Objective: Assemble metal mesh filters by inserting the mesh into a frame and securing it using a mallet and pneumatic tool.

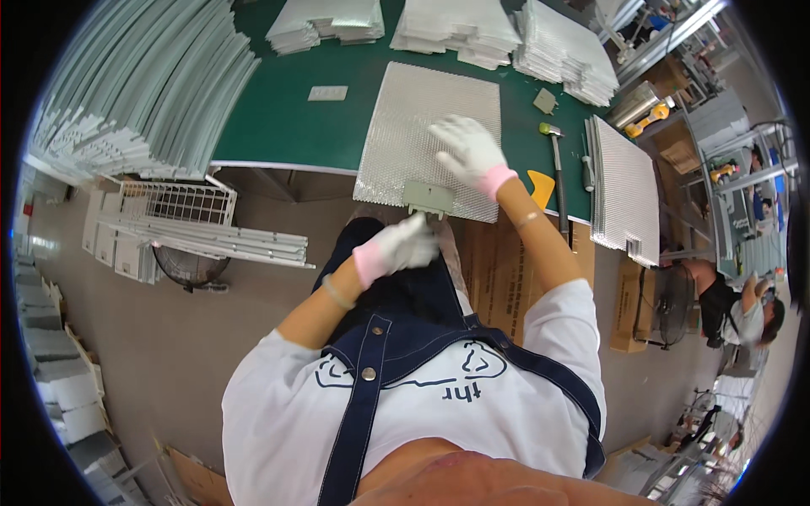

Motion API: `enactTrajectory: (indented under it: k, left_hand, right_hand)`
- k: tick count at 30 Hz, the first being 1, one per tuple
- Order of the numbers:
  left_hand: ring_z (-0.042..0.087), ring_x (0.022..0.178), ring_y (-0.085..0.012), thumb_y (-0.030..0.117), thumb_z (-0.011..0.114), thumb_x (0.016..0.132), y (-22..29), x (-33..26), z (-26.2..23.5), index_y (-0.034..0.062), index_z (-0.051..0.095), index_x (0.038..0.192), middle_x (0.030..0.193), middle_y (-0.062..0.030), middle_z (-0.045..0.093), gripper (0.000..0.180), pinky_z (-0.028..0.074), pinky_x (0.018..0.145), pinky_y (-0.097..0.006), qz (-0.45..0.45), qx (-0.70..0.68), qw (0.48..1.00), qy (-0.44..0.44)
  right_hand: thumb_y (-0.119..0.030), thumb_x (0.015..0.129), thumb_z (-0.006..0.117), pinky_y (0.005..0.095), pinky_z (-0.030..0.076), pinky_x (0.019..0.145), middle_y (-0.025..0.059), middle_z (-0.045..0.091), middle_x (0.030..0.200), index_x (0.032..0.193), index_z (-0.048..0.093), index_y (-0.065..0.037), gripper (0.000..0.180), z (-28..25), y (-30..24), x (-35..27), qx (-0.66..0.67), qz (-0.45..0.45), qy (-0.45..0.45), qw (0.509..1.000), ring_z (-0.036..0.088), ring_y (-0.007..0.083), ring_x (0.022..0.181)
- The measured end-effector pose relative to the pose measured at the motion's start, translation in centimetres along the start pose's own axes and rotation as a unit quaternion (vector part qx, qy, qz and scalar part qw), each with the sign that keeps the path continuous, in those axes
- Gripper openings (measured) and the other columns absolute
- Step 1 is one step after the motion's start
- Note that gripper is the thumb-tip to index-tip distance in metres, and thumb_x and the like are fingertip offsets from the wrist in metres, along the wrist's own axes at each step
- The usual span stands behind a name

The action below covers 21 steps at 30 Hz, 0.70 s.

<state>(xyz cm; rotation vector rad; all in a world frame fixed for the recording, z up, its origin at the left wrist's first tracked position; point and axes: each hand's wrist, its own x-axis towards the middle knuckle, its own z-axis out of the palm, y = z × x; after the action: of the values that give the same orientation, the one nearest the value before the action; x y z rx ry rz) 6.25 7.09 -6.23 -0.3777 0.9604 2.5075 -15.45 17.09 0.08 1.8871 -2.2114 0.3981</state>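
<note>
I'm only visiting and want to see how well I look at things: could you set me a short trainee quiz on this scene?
1. Open question: what colour are the glove cuffs?
2. True or false: the hammer lies to the right of the silver sheet in front of the person.
3. Choose: which hand is nearer the grey plate at that sheet's near edge?
A. left
B. right

Key: 1. Pink. 2. True. 3. A, the left hand.
</note>
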Motion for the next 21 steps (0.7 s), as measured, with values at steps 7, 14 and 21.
enactTrajectory:
  k: [7, 14, 21]
  left_hand:
    - [0.063, 0.085, -0.0241, 0.023, 0.067, 0.079, 11.3, -1.2, -2.2, -0.0005, 0.059, 0.112, 0.094, -0.0154, 0.065, 0.041, 0.05, 0.076, -0.031, 0.347, 0.477, 0.712, 0.38]
    - [0.052, 0.111, -0.0312, 0.039, 0.062, 0.079, 15.6, 4.7, -3.2, 0.0051, 0.055, 0.12, 0.119, -0.0164, 0.054, 0.054, 0.042, 0.094, -0.038, 0.091, 0.683, 0.517, 0.508]
    - [0.054, 0.108, -0.0317, 0.038, 0.065, 0.078, 16.2, 6.1, -3.9, 0.0062, 0.058, 0.108, 0.114, -0.0156, 0.055, 0.044, 0.046, 0.089, -0.043, 0.12, 0.694, 0.502, 0.502]
  right_hand:
    - [-0.036, 0.088, 0.045, 0.0409, 0.041, 0.093, 0.0253, 0.052, 0.116, 0.119, 0.052, 0.0, 0.047, 0.0, 2.2, -4.2, 0.071, 0.492, -0.003, 0.868, 0.052, 0.0381, 0.107]
    - [-0.033, 0.088, 0.048, 0.0431, 0.049, 0.081, 0.0212, 0.055, 0.104, 0.098, 0.055, -0.001, 0.034, 2.0, 2.0, -3.2, 0.032, 0.482, 0.015, 0.875, 0.059, 0.0357, 0.095]
    - [-0.034, 0.088, 0.049, 0.044, 0.049, 0.082, 0.0205, 0.055, 0.105, 0.099, 0.056, -0.001, 0.035, 2.0, 3.1, -2.8, -0.001, 0.467, -0.007, 0.884, 0.058, 0.0356, 0.097]
